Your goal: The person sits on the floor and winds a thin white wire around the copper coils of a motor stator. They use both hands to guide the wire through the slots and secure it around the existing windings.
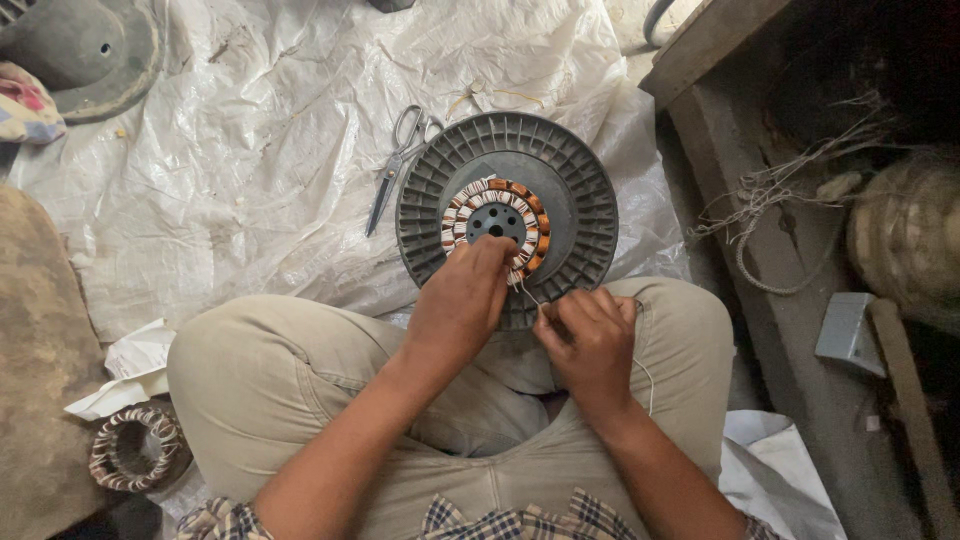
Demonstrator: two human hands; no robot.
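Copper-wound stator (497, 218) under both hands' grip.

A crumpled white plastic sheet (250, 150) covers the floor; right of it runs a dusty concrete ledge (790, 330) in shadow.

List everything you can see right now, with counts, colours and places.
Fan housing: one, grey ribbed disc, centre, by the knees.
Stator: one, copper and white windings, in the housing's middle.
Thread: one, pale, running from the stator to the right hand.
Scissors: one, metal, left of the housing.
Sheet: one, white plastic, under it all.
Coil: one, brown and white ring, bottom left.
Dish: one, grey, top left.
Cord: tangled, grey, right.
Left hand: on the stator.
Right hand: grip pinching the thread.
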